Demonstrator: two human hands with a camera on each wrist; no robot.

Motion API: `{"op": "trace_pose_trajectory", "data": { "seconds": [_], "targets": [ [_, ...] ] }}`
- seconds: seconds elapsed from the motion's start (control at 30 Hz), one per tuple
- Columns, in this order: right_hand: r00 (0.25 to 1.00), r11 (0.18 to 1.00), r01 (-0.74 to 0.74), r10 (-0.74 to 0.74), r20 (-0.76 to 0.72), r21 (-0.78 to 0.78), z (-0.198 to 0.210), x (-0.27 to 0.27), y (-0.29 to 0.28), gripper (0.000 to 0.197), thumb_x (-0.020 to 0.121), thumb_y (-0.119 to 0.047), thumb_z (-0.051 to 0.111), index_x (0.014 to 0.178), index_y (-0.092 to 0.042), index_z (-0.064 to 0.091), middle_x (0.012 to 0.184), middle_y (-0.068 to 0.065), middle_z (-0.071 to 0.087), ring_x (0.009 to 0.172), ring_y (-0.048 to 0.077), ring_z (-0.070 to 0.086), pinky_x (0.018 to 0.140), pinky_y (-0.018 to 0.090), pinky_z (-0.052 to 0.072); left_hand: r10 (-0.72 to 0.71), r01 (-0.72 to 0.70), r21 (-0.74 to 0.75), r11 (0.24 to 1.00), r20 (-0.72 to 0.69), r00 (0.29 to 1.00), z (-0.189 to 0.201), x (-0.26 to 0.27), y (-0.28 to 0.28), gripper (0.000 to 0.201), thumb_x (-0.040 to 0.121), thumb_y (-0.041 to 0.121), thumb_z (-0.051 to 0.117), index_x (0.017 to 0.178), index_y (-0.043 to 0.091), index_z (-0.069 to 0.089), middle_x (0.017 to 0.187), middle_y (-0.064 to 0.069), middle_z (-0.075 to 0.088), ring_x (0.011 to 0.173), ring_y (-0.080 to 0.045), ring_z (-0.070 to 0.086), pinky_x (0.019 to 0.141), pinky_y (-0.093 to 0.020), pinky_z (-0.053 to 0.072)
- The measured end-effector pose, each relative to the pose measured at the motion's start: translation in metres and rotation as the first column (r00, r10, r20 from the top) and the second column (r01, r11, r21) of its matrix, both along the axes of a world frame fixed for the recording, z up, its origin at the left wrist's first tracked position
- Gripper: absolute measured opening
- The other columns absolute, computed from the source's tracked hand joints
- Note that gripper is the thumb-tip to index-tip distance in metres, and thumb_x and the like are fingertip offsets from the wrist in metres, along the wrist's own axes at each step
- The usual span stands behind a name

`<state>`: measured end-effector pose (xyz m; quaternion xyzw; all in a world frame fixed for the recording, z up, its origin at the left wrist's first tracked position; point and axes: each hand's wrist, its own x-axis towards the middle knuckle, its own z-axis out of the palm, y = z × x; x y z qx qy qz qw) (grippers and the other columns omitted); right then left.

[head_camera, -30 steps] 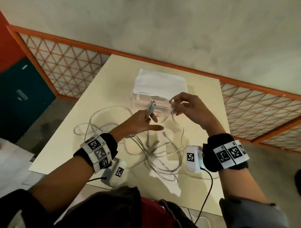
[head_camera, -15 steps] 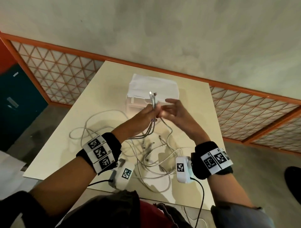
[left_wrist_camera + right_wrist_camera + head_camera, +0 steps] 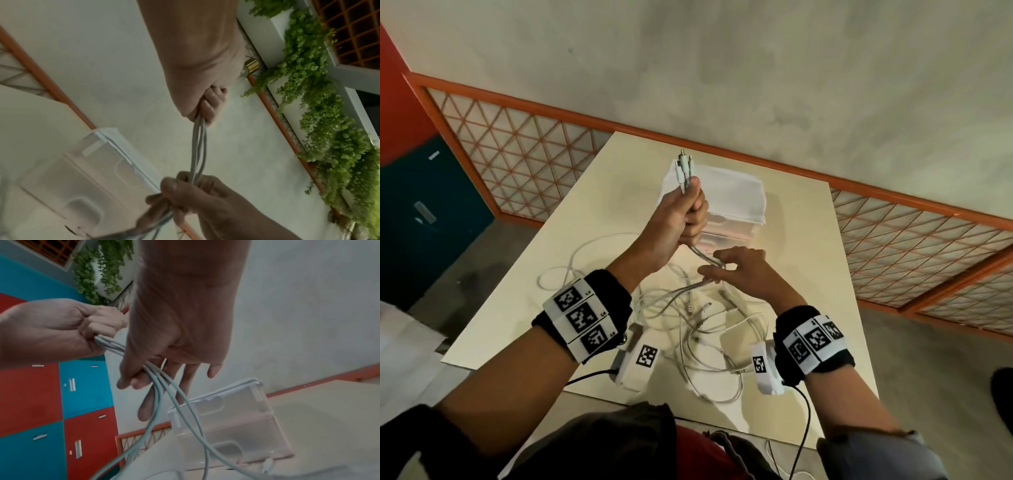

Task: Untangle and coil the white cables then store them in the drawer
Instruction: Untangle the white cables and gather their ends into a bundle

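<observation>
Several white cables [image 3: 702,325] lie tangled on the cream table [image 3: 808,274]. My left hand [image 3: 693,209] is raised over the table and grips a bundle of cable ends in its fist, the plugs [image 3: 683,168] sticking up above it. Just below it my right hand [image 3: 717,274] pinches the same strands between thumb and forefinger, its other fingers straight. In the left wrist view the strands [image 3: 198,146] run taut from my left hand [image 3: 211,105] down to my right hand [image 3: 185,191]. The translucent drawer unit [image 3: 732,222] stands behind the hands, both drawers closed.
A white cloth [image 3: 726,192] lies on top of the drawer unit. An orange lattice railing [image 3: 893,233] runs behind and beside the table. Red and blue lockers [image 3: 61,402] stand to the left, and green plants [image 3: 329,113] hang on the wall. Black camera leads [image 3: 801,428] dangle at the table's near edge.
The hands came together and the cable ends were gathered in my left hand, which then rose. My right hand has slid down the bundle, away from the left.
</observation>
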<state>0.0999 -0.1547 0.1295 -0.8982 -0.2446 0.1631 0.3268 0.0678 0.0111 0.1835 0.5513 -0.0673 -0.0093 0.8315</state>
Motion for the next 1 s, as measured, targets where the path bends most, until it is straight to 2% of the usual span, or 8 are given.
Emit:
{"op": "trace_pose_trajectory", "data": {
  "seconds": [0.17,0.33,0.43,0.53,0.63,0.7,0.83,1.0],
  "targets": [
    [0.990,0.980,0.118,-0.103,-0.099,0.158,-0.004,0.010,-0.026,0.041,0.081,-0.030,0.072,0.067,0.007,0.060,0.055,-0.001,0.064,0.052,0.000,0.046,0.063,0.022,0.033,0.202,-0.214,0.316,0.924,0.072,0.977,0.004,-0.005,0.013,0.041,0.093,0.025,0.057,0.058,0.019,0.037,0.042,0.012,0.027,0.033,-0.005,0.023,0.036,-0.015,0.024],
    [0.988,0.954,0.149,-0.134,-0.076,0.260,0.016,0.010,-0.022,0.015,0.076,-0.001,0.066,0.065,0.007,0.058,0.048,0.001,0.048,0.039,0.006,0.044,0.048,0.023,0.035,-0.031,0.067,0.792,0.606,-0.060,0.998,-0.020,-0.011,0.012,0.033,0.066,0.023,0.085,0.091,0.015,0.066,0.041,0.013,0.036,0.034,-0.002,0.035,0.043,-0.017,0.027],
    [0.996,0.958,0.089,-0.092,-0.002,0.271,0.030,0.009,-0.017,0.018,0.076,-0.004,0.070,0.061,-0.004,0.061,0.047,-0.010,0.044,0.042,0.001,0.036,0.048,0.018,0.030,-0.080,0.059,0.890,0.451,-0.026,0.996,-0.027,-0.009,0.006,0.010,0.080,0.023,0.074,0.074,0.020,0.067,0.057,0.002,0.058,0.046,0.004,0.050,0.045,-0.010,0.033],
    [0.992,0.941,0.122,-0.106,-0.066,0.315,0.030,0.013,-0.025,0.031,0.080,-0.019,0.074,0.063,-0.002,0.056,0.043,-0.010,0.041,0.037,0.005,0.035,0.042,0.017,0.030,0.054,-0.081,0.858,0.508,0.062,0.997,-0.027,-0.001,0.012,0.019,0.085,0.030,0.068,0.075,0.014,0.071,0.063,-0.005,0.063,0.056,-0.013,0.057,0.049,-0.013,0.037],
    [0.983,0.957,0.154,-0.123,-0.137,0.245,0.014,0.017,-0.043,0.038,0.080,-0.032,0.074,0.053,-0.015,0.053,0.043,-0.005,0.041,0.039,0.012,0.039,0.047,0.020,0.035,0.254,-0.248,0.712,0.657,0.101,0.962,-0.026,0.007,0.027,0.026,0.085,0.031,0.068,0.061,0.024,0.058,0.043,0.009,0.048,0.041,-0.004,0.041,0.050,-0.024,0.034],
    [0.973,0.960,0.202,-0.173,-0.155,0.194,0.001,0.018,-0.054,0.040,0.079,-0.033,0.075,0.048,-0.022,0.052,0.043,-0.008,0.045,0.041,0.009,0.042,0.048,0.018,0.035,0.333,-0.316,0.669,0.672,0.108,0.937,-0.029,0.009,0.035,0.022,0.085,0.030,0.068,0.066,0.022,0.061,0.040,0.012,0.047,0.039,-0.001,0.040,0.051,-0.023,0.033],
    [0.951,0.950,0.288,-0.270,-0.149,0.122,-0.012,0.023,-0.074,0.038,0.078,-0.032,0.075,0.056,-0.013,0.051,0.043,-0.011,0.047,0.042,0.006,0.046,0.047,0.017,0.035,0.502,-0.441,0.726,0.528,0.151,0.851,-0.041,0.014,0.046,0.028,0.086,0.030,0.067,0.086,0.002,0.072,0.065,-0.007,0.065,0.059,-0.008,0.056,0.054,-0.015,0.038],
    [0.957,0.947,0.275,-0.254,-0.138,0.165,0.001,0.030,-0.082,0.034,0.080,-0.031,0.072,0.063,-0.006,0.058,0.050,-0.006,0.050,0.045,0.010,0.045,0.051,0.021,0.038,0.564,-0.184,0.902,0.391,-0.077,0.822,-0.071,0.014,0.057,0.045,0.078,0.027,0.075,0.103,-0.008,0.061,0.107,-0.023,0.065,0.106,-0.032,0.061,0.075,-0.027,0.041]
  ]
}}
